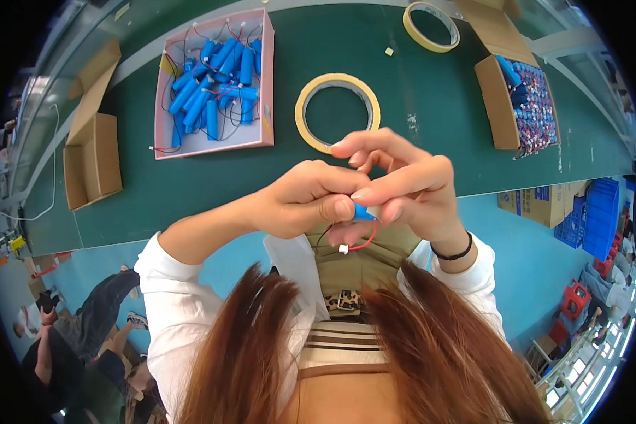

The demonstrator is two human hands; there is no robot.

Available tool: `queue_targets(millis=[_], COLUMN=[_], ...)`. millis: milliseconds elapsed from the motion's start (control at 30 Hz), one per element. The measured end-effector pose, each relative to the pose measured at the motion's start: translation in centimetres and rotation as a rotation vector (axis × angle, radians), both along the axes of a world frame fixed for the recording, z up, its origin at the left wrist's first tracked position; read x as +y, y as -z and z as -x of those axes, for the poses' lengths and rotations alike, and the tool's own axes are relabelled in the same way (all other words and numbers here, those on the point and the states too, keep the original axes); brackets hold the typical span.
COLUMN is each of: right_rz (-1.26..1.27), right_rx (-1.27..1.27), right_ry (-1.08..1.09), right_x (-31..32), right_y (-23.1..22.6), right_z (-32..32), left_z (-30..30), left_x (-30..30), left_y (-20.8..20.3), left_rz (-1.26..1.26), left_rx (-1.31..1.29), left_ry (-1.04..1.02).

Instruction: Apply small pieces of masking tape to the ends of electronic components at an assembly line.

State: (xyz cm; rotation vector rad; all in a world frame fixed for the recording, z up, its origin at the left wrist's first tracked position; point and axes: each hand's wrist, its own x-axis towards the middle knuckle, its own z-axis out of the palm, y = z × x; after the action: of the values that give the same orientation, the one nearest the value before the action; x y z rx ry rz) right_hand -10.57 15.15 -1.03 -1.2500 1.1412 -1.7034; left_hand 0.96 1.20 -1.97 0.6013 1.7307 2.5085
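Fingertips of both hands meet around a blue battery cell point(362, 212), held above the bench's near edge in front of the waist. The left hand point(300, 201) pinches it between thumb and bent fingers; the right hand point(420, 191) has thumb and forefinger at its right end, though whether these grip or only touch I cannot tell. The cell lies right of the left thumb, its long axis seemingly crosswise, but fingers cover most of it. A red lead point(366, 242) loops from the right end down to a white connector point(343, 249), hanging free below.

Just beyond the right fingers, a yellow tape roll point(303, 116) lies flat on the green workbench point(417, 92). A pink box point(268, 106) of loose wired cells sits beyond the left hand; a cardboard box point(497, 106) packed with cells stands farther off, beyond the right hand.
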Motion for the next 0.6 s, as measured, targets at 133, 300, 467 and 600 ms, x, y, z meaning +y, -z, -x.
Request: queue_targets(millis=[133,300,467,600], right_rz=[-0.06,-0.005,0.032,0.126], right_rx=[-0.012,0.289,0.331,0.165], right_ry=[0.005,0.296,0.443,0.459], right_x=[0.3,0.4,-0.5,-1.6], right_y=[-1.1,-1.8,-1.0,0.6], right_z=[-0.5,-1.7,-2.9,-3.8], left_z=[0.0,0.2,-0.2,-0.7], left_x=[0.0,0.2,0.1,0.2], left_y=[0.6,-0.4,0.1,0.6], left_rz=[0.027,-0.064,0.142,0.017], left_rx=[0.061,-0.056,-0.065,-0.176], left_ry=[-0.087,-0.124,-0.323,-0.244])
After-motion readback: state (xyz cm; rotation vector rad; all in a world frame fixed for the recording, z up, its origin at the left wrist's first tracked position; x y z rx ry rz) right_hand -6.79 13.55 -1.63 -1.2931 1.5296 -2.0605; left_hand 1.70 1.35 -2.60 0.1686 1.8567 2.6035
